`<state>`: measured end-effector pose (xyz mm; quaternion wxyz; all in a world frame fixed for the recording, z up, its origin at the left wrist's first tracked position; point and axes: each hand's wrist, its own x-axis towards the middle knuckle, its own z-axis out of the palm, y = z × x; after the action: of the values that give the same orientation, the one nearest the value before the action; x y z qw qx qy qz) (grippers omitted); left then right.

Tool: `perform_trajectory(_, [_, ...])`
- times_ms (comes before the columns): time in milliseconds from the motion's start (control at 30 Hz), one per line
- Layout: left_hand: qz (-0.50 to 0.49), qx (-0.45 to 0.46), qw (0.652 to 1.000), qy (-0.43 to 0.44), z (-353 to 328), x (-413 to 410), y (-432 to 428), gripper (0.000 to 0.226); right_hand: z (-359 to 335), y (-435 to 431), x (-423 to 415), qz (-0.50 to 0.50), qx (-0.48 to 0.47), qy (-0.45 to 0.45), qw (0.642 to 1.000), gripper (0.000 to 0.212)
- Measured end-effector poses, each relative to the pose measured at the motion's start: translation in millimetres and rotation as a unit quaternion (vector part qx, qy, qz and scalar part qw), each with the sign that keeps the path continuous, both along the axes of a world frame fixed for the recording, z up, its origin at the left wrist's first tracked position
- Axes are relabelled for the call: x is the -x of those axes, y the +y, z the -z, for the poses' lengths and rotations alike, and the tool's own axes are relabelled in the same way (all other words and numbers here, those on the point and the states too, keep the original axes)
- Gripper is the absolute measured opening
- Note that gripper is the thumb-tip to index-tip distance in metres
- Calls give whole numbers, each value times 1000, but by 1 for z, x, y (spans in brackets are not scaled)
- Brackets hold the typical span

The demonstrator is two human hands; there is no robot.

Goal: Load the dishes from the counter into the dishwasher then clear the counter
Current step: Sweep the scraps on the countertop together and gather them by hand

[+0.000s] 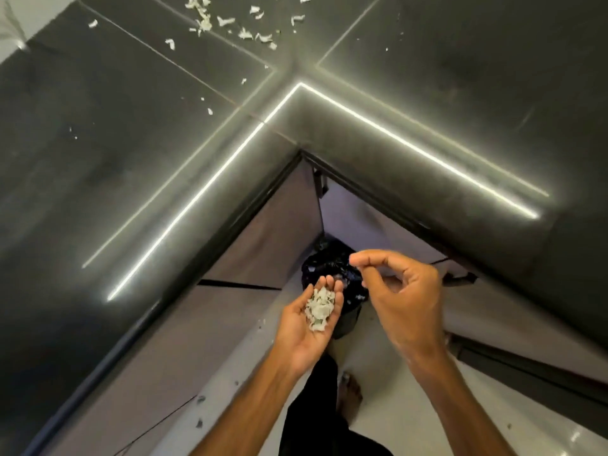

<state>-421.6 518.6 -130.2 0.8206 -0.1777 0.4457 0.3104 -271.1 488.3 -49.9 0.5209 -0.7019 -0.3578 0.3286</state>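
The left hand (301,334) lies palm up and gently cupped, so that the small heap of pale, papery peel scraps (318,309) resting in it cannot spill; it hovers directly over the black plastic-lined waste bin (324,263) on the floor, probably ready to tip them in; the right hand (403,301) hangs just beside it, fingers loosely curled, nothing visible in them; more white scraps (230,23) lie scattered on the dark polished stone L-shaped counter (131,166), well apart from both hands.
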Motion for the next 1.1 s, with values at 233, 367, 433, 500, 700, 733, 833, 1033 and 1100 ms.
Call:
perform_trajectory(233, [-68,-2,993,94,135,-22,-5,40,111,-38,11,62,139,95,984,34])
perform_trajectory(367, [-58,-57,983,163,203,-23,3,35,147,-48,12,71,160,113,978,33])
perform_trajectory(433, [-35,-85,975,203,230,-23,5,29,157,-51,9,77,162,114,977,34])
perform_trajectory(500, [-18,-114,962,248,248,-22,5,34,161,-55,4,81,167,120,975,34])
perform_trajectory(700, [107,-216,899,365,352,-20,8,46,169,-56,-3,72,158,132,976,34])
perform_trajectory(733, [114,-214,894,377,383,-19,5,61,169,-54,-3,70,155,132,977,33])
perform_trajectory(833, [150,-219,895,358,420,-27,3,69,163,-53,-4,58,146,128,979,30])
perform_trajectory(1033, [155,-185,907,346,379,-31,25,105,134,-52,-4,67,157,116,978,26])
perform_trajectory(1100, [188,-172,892,373,307,-39,22,91,119,-50,-1,66,155,99,981,27])
